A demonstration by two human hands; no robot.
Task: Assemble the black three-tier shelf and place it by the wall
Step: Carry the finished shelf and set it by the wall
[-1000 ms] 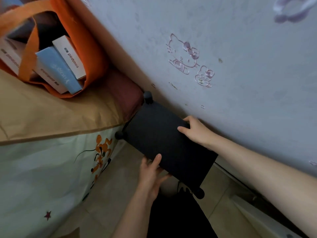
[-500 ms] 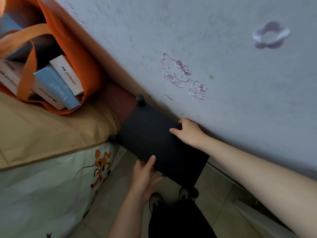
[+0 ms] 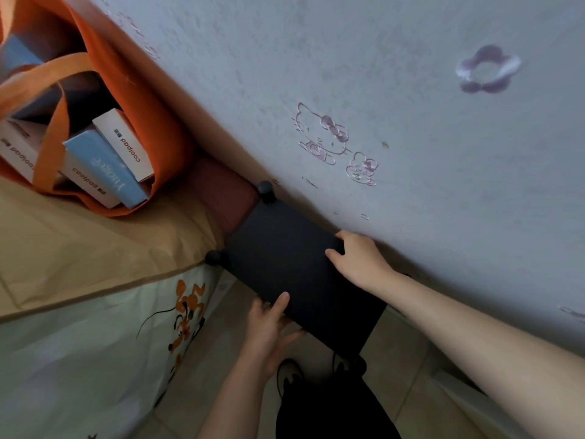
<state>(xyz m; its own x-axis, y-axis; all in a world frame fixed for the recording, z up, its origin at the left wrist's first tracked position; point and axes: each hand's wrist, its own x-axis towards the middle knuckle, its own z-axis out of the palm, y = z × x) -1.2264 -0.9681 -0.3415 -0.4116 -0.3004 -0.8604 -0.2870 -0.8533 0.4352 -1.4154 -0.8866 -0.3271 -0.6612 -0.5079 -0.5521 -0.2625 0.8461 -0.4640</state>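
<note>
I look down on the black shelf (image 3: pixel 285 264); only its flat top panel and round black corner knobs show, the lower tiers are hidden beneath. It stands against the grey wall (image 3: pixel 411 122), wedged beside the bed. My right hand (image 3: pixel 357 259) grips the panel's wall-side edge, fingers curled over it. My left hand (image 3: pixel 269 324) holds the near edge, thumb on top and fingers under.
A bed with a tan sheet (image 3: pixel 79 248) and a pale cartoon-print cover (image 3: pixel 95 359) lies to the left. On it sits an orange bag (image 3: pixel 142 106) holding several boxes. A dark red cushion (image 3: pixel 221 191) touches the shelf. My shoes (image 3: pixel 288 375) stand on the tiled floor (image 3: pixel 392 353).
The shelf has shifted slightly up and left in view, nearer the wall and bed. Both hands keep their hold on its top panel.
</note>
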